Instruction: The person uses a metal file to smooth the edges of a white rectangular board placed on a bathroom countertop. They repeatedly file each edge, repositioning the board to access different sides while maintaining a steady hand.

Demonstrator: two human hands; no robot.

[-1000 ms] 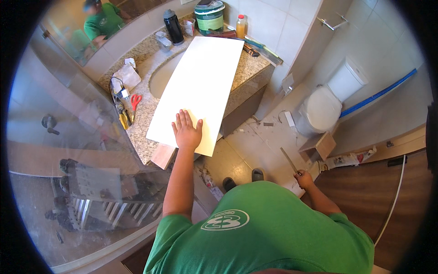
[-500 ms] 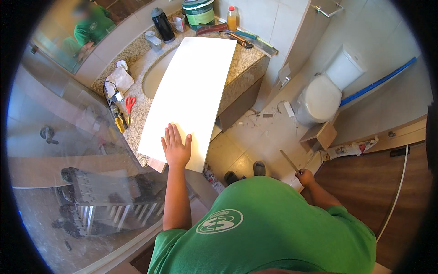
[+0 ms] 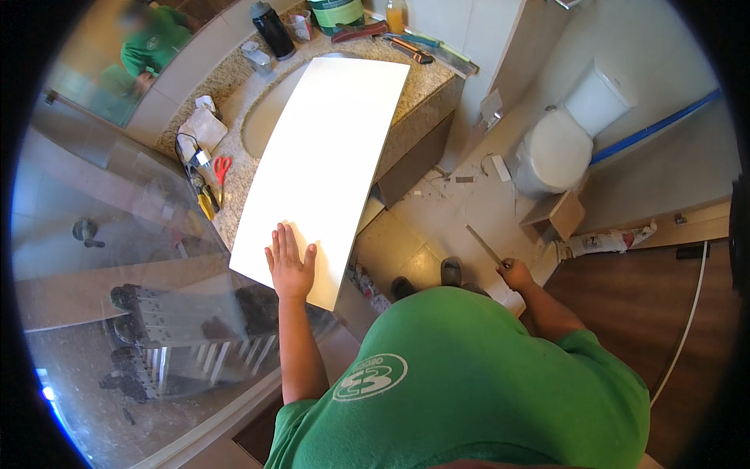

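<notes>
A long white panel lies across the granite counter, over part of the sink, and its near end sticks out past the counter's edge. My left hand rests flat on that near end, fingers stretched out and pointing away from me. Off to my right, above the floor, my right hand is closed round the end of a long thin file-like tool. The tool points up and to the left, apart from the panel; its exact kind is hard to make out.
Red scissors and yellow-handled pliers lie on the counter's left. Behind the panel stand a black bottle and a green bucket, near a utility knife. A toilet is at right; a glass screen at left.
The panel has slid toward me with my left hand on it, showing more of the sink's far rim and hiding a wood piece underneath. My right hand has moved up and left with the tool.
</notes>
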